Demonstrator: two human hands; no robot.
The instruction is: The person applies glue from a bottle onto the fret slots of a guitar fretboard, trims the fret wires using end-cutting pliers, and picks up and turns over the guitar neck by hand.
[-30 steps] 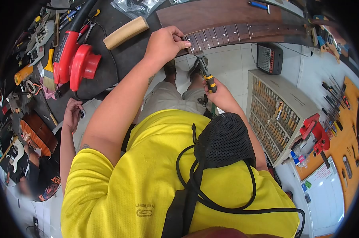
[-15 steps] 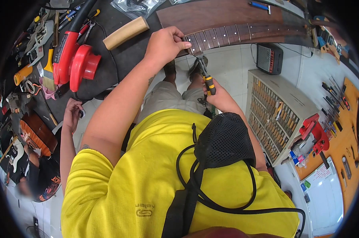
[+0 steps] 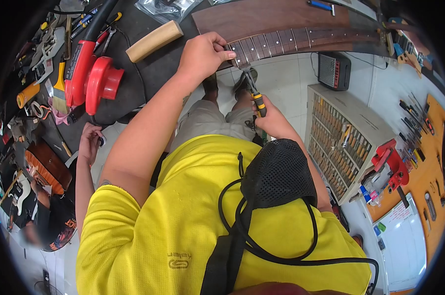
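My left hand [image 3: 204, 55] pinches the left end of a dark fretboard [image 3: 274, 44] with metal frets and pale dots, its thumb on top and fingers at the edge. Below the fretboard, my right hand [image 3: 272, 118] is wrapped round the black and yellow handles of a pair of pliers [image 3: 255, 93]. The jaws of the pliers point up and are at the fretboard's front edge, near my left thumb. Whether they bite on a fret is too small to tell. Behind the fretboard lies a wide brown board [image 3: 276, 17].
A wooden block [image 3: 154, 41] and a red blower [image 3: 92, 78] lie on the dark bench left of my arm, beside a brush [image 3: 59, 91] and many tools. Another person's hand [image 3: 90, 137] is at the bench edge, lower left. A drawer cabinet [image 3: 343, 142] stands at the right.
Over the last second the pliers have turned a little more upright at the fretboard's edge, and my right hand has shifted slightly with them. My left hand stays on the fretboard.
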